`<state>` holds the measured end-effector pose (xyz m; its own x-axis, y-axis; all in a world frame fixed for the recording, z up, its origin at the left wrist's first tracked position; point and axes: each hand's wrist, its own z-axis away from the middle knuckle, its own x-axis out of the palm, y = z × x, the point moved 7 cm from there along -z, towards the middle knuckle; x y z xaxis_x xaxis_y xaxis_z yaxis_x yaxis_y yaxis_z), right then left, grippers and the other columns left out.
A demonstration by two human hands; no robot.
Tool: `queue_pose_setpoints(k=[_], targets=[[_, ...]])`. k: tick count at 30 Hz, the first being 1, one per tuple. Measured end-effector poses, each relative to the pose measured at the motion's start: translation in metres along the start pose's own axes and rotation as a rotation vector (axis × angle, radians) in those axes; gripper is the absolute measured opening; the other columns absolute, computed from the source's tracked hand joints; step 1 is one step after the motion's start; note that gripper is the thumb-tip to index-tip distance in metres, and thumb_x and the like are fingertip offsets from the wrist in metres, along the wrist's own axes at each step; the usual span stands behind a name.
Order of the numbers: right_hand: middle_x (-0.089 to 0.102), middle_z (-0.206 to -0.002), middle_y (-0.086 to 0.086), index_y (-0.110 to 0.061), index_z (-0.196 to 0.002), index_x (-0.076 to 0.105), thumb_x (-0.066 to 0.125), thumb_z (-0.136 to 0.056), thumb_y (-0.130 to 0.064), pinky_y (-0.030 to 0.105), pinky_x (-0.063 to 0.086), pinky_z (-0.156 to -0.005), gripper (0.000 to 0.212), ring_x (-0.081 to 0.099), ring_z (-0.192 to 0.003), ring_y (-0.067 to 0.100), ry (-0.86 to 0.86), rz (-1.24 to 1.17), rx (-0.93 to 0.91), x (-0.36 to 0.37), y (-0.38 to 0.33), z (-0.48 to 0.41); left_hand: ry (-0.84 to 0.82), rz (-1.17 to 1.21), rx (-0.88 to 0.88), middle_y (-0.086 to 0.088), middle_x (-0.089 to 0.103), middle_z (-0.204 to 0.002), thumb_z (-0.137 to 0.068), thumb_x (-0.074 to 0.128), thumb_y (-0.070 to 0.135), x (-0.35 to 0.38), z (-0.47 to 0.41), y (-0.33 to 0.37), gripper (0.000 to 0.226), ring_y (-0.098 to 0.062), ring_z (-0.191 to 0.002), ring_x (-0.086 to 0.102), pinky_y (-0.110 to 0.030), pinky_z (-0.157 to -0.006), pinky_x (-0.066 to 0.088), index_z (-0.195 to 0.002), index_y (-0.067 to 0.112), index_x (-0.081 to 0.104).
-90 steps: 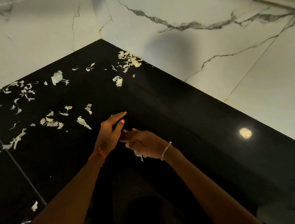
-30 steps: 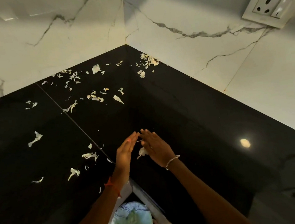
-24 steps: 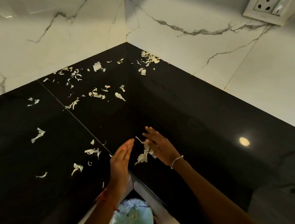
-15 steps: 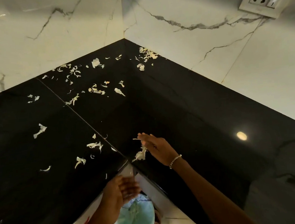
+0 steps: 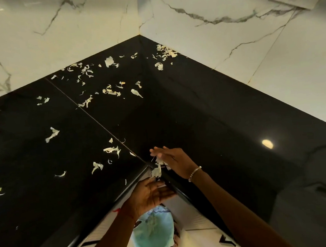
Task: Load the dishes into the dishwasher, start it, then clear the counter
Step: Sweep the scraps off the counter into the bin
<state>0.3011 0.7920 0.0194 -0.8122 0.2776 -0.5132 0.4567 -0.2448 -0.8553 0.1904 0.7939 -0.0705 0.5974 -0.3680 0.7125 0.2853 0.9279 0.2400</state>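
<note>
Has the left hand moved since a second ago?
Yes. The left hand was up on the black counter, beside the right hand. It has dropped below the counter's inner corner edge, palm up, over the teal bin.

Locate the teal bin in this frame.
In the head view, the teal bin sits on the floor at bottom centre, below the counter's inner corner and directly under the cupped left hand.
</note>
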Motion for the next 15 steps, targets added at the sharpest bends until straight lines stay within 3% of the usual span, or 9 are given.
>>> queue_pose_setpoints(k=[3,8,11,13,15], targets=[[0.043,-0.142,0.004,-0.009,-0.128,0.051,0.036,-0.099,-0.014,0.021,0.015,-0.115,0.033,0.028,-0.135,0.004,0.099,-0.031,0.065,-0.013,0.006,0.004,-0.002,0.039,0.004,-0.035,0.062,-0.101,-0.091,0.034,0.028,-0.003,-0.005,0.003,0.053,-0.046,-0.087,0.065,-0.050,-0.070,0.057,-0.091,-0.014,0.068],[0.021,-0.153,0.001,-0.014,-0.143,0.029,0.023,-0.102,-0.020,0.018,-0.002,-0.113,0.041,0.008,-0.141,0.005,-0.097,0.334,0.058,0.007,0.004,0.009,0.050,0.056,0.019,-0.034,0.061,-0.105,-0.098,0.030,0.032,-0.015,-0.017,0.005,0.051,-0.044,-0.093,0.064,-0.049,-0.073,0.056,-0.111,-0.011,0.053],[0.031,-0.150,0.004,-0.018,-0.143,0.030,0.022,-0.102,-0.026,0.024,0.003,-0.116,0.042,0.016,-0.141,0.009,-0.130,0.156,0.055,0.015,0.002,0.018,0.033,0.088,0.030,-0.034,0.062,-0.104,-0.095,0.034,0.028,-0.011,-0.018,0.006,0.042,-0.044,-0.091,0.065,-0.049,-0.068,0.057,-0.115,-0.005,0.050],[0.037,-0.146,0.006,-0.021,-0.142,0.032,0.024,-0.101,-0.027,0.029,0.009,-0.117,0.042,0.018,-0.139,0.009,-0.020,-0.026,0.098,0.003,0.004,0.021,0.022,0.081,0.046,-0.034,0.061,-0.105,-0.090,0.038,0.026,-0.008,-0.017,0.007,0.043,-0.044,-0.089,0.065,-0.050,-0.069,0.057,-0.114,-0.006,0.053],[0.031,-0.149,0.002,-0.023,-0.143,0.029,0.023,-0.101,-0.028,0.033,0.011,-0.117,0.042,0.013,-0.140,0.012,0.071,-0.052,0.177,-0.009,0.009,0.020,0.018,0.078,0.052,-0.034,0.062,-0.102,-0.094,0.033,0.028,-0.008,-0.017,0.007,0.044,-0.044,-0.087,0.066,-0.050,-0.070,0.056,-0.111,-0.007,0.054]])
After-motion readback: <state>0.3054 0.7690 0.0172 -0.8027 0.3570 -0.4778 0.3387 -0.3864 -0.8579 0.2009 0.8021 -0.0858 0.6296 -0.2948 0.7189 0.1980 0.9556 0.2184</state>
